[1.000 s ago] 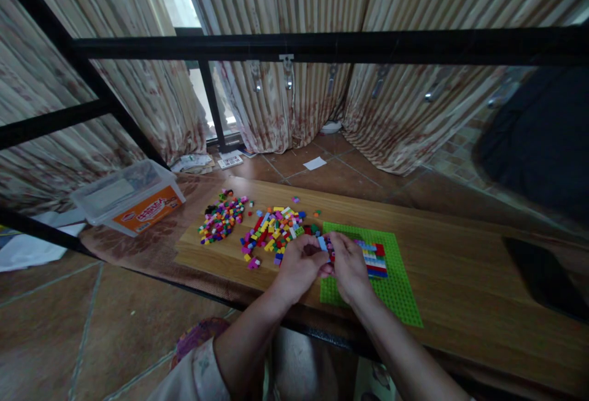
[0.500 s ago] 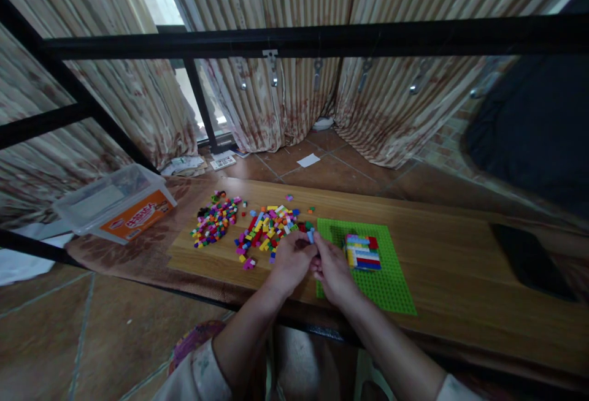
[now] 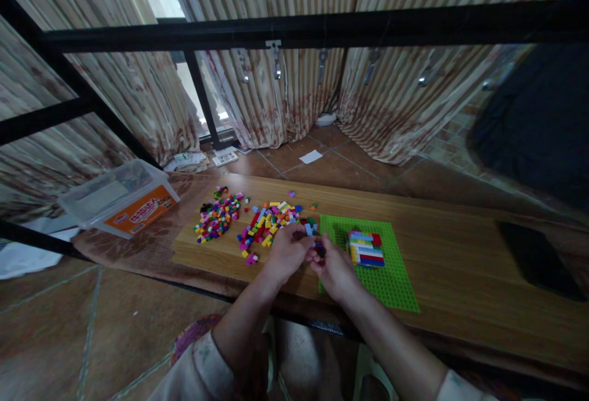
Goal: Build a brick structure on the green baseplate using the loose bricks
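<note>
Fingers of the left hand [image 3: 286,252]: curled in and narrow, the thumb and index pinching a light-blue brick [image 3: 308,229].
Fingers of the right hand [image 3: 337,271]: bent in toward the left fingertips, close to a dark piece [image 3: 319,248]; whether they grip it, I cannot tell.
Light-blue brick: at the left fingertips, raised over the wooden board [image 3: 453,260].
Dark piece: between the fingertips of the 2 hands, too small to make out its shape.
Green baseplate [image 3: 393,287]: flat on the board, right of the fingers, its near-left part behind the right hand.
Striped brick build [image 3: 367,251]: on the baseplate, just right of the right fingers; red, white, blue and yellow show.
Brick piles: 1 [image 3: 267,222] just beyond and left of the left fingers, 1 [image 3: 219,217] farther left.
Clear box [image 3: 87,202]: orange label, well left of the fingers.
Black flat object [image 3: 538,258]: well right of the fingers.
</note>
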Tool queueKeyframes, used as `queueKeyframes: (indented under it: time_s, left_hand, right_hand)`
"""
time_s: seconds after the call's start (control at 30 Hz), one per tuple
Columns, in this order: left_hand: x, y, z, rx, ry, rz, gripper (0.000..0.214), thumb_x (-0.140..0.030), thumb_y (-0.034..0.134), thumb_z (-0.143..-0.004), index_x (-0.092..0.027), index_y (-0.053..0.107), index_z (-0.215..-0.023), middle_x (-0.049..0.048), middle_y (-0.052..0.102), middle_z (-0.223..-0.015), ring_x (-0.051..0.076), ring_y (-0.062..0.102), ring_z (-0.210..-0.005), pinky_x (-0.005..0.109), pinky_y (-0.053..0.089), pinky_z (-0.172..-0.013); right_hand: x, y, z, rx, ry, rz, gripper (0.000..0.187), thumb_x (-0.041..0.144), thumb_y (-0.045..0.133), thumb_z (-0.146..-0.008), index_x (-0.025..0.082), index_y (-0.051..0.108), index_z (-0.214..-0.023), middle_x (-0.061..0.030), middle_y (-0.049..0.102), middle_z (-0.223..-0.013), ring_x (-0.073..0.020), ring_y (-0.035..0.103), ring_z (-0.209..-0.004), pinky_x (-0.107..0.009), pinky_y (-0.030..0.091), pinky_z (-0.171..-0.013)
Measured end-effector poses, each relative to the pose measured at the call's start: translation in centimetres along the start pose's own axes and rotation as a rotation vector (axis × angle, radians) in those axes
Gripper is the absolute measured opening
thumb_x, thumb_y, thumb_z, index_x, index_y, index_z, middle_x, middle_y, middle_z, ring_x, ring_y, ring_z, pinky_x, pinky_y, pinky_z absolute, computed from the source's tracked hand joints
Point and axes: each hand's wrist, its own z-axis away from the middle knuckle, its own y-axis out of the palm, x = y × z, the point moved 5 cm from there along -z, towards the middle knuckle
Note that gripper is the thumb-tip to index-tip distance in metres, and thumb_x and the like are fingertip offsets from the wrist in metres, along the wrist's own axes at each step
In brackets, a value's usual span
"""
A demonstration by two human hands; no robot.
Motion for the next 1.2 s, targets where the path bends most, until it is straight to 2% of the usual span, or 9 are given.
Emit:
queueKeyframes:
  time_s: [0.13, 0.27, 0.4, 0.5, 0.7, 0.87, 1.0, 1.13, 1.2]
  left_hand:
    - [-1.4, -3.8, -1.5, -0.128, 0.082, -0.171, 0.008, -0.019, 0.059, -0.069, -0.016, 0.061, -0.076, -0.0043, 0.058, -0.056, 0.01, 0.057, -0.048, 0.019, 0.045, -0.047]
    - [-1.7, -6.9, -2.5, -0.168, 0.119, -0.332, 0.005, -0.019, 0.054, -0.07, -0.017, 0.059, -0.068, -0.005, 0.055, -0.056, 0.01, 0.055, -0.049, 0.02, 0.042, -0.048]
    - [-2.2, -7.6, -2.4, -0.13, 0.174, -0.562, 0.013, -0.016, 0.051, -0.07, -0.017, 0.057, -0.059, -0.0045, 0.049, -0.048, 0.01, 0.048, -0.046, 0.02, 0.033, -0.045]
    - [-2.7, -7.3, -2.0, -0.094, 0.192, -0.67, 0.018, -0.014, 0.049, -0.07, -0.018, 0.054, -0.053, -0.0037, 0.046, -0.046, 0.01, 0.044, -0.046, 0.021, 0.028, -0.045]
    - [-3.6, -8.1, -1.7, -0.128, 0.2, -0.773, 0.019, -0.013, 0.05, -0.071, -0.017, 0.06, -0.055, -0.0025, 0.05, -0.048, 0.012, 0.046, -0.049, 0.022, 0.03, -0.05]
    - [-3.6, -9.8, -1.6, -0.162, 0.201, -0.797, 0.013, -0.011, 0.059, -0.066, -0.016, 0.07, -0.062, 0.0003, 0.057, -0.05, 0.014, 0.052, -0.055, 0.021, 0.035, -0.053]
    - [-3.2, -10.3, -1.6, -0.108, 0.115, -0.94, 0.018, -0.012, 0.06, -0.066, -0.016, 0.076, -0.074, 0.0031, 0.07, -0.067, 0.017, 0.061, -0.068, 0.021, 0.042, -0.06]
    - [-3.1, -10.0, -1.1, -0.026, 0.03, -1.14, 0.028, -0.009, 0.054, -0.068, -0.018, 0.077, -0.083, 0.0022, 0.073, -0.075, 0.018, 0.064, -0.076, 0.022, 0.046, -0.068]
    - [-3.2, -9.8, -0.8, 0.002, 0.009, -1.197, 0.028, -0.009, 0.053, -0.069, -0.018, 0.076, -0.082, 0.0032, 0.073, -0.077, 0.019, 0.065, -0.077, 0.023, 0.047, -0.068]
  right_hand:
    - [-0.3, -0.7, -0.4, 0.014, 0.031, 0.023, 0.037, 0.052, 0.072, -0.063, 0.022, 0.065, -0.083, -0.002, 0.067, -0.073, -0.0138, 0.057, -0.06, -0.025, 0.044, -0.052]
    - [-0.5, -1.3, -0.8, 0.03, -0.075, 0.293, 0.036, 0.05, 0.066, -0.07, 0.024, 0.067, -0.096, -0.0037, 0.07, -0.093, -0.0203, 0.065, -0.086, -0.033, 0.051, -0.073]
    - [-0.4, -1.2, -1.1, 0.068, -0.193, 0.461, 0.035, 0.047, 0.062, -0.077, 0.025, 0.067, -0.104, -0.0041, 0.07, -0.107, -0.0226, 0.062, -0.102, -0.042, 0.045, -0.095]
    - [-0.2, -1.1, -1.0, 0.097, -0.177, 0.418, 0.037, 0.046, 0.064, -0.077, 0.025, 0.067, -0.107, -0.005, 0.069, -0.113, -0.0234, 0.061, -0.109, -0.045, 0.04, -0.102]
    - [0.8, -1.0, -0.4, 0.154, -0.077, 0.17, 0.041, 0.048, 0.069, -0.075, 0.027, 0.068, -0.111, -0.0057, 0.065, -0.125, -0.023, 0.056, -0.119, -0.042, 0.046, -0.099]
    - [0.9, -1.1, -0.4, 0.154, -0.076, 0.212, 0.038, 0.047, 0.071, -0.074, 0.026, 0.069, -0.106, -0.0049, 0.066, -0.121, -0.022, 0.065, -0.101, -0.041, 0.054, -0.089]
    - [1.1, -1.4, -0.5, 0.112, -0.196, 0.44, 0.034, 0.048, 0.063, -0.078, 0.022, 0.07, -0.101, -0.0073, 0.07, -0.107, -0.0229, 0.068, -0.087, -0.04, 0.056, -0.077]
    - [2.9, -1.1, -1.3, 0.042, -0.45, 0.821, 0.029, 0.038, 0.054, -0.084, 0.02, 0.07, -0.098, -0.0089, 0.069, -0.103, -0.0231, 0.065, -0.091, -0.039, 0.051, -0.081]
    - [3.5, -0.2, -2.2, 0.026, -0.521, 1.011, 0.028, 0.031, 0.052, -0.085, 0.018, 0.069, -0.101, -0.0093, 0.068, -0.101, -0.0223, 0.064, -0.088, -0.038, 0.05, -0.082]
